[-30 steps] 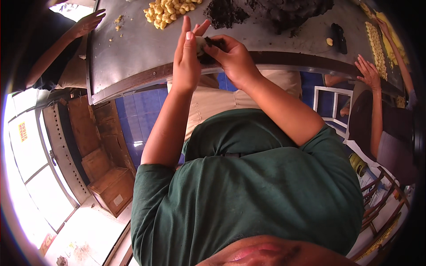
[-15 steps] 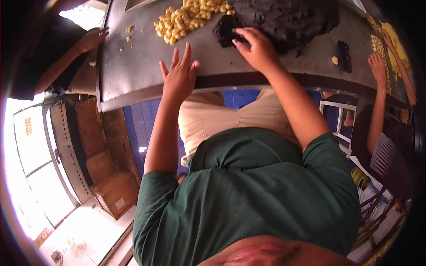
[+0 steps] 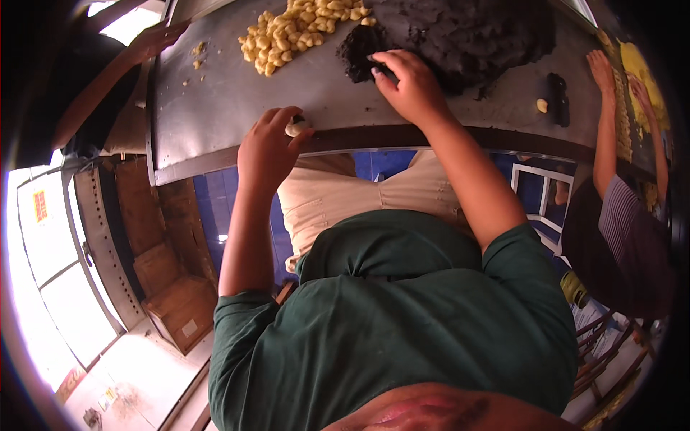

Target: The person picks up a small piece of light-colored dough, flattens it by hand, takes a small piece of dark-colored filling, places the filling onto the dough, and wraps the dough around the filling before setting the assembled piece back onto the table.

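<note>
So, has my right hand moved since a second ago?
Yes: your right hand has moved forward, away from the table edge, to the dark crumbs.

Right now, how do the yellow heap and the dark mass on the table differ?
The yellow heap is many small, rounded pieces; the dark mass is mostly one joined, lumpy body. The dark mass covers more table than the yellow heap. The right hand is at the dark mass's crumbly left end, while neither of the wearer's hands touches the yellow heap. Both lie on the same table.
</note>
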A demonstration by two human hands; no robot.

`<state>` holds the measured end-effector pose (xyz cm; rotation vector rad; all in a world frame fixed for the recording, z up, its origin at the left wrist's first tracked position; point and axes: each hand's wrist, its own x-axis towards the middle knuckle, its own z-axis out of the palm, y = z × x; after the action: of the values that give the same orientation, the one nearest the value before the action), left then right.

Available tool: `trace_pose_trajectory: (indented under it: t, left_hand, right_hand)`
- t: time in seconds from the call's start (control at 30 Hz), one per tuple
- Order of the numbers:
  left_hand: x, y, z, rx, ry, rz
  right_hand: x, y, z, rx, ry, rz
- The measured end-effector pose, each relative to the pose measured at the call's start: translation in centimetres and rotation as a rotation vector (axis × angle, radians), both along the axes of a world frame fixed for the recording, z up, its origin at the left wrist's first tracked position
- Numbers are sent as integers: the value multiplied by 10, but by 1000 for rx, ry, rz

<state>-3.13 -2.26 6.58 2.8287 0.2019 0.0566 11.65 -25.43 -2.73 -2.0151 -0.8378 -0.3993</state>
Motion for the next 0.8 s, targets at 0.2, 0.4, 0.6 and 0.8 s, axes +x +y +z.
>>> trace_pose_trajectory:
  t: [0.2,0.4,0.6,0.8]
  left_hand:
    - [78,23,2,234,-942,-89]
    - [125,78,-37,334,-287,171]
    - [76,54,-47,-22,-668,103]
    - [27,25,-64,27,-443,30]
  right_hand:
    - [2,-10,5,-35,-12,-34]
    - [3,-1,2,-26,-18,-45]
    - [2,-2,1,15,-6,-41]
    - [-2,0,13,-41,-229,-60]
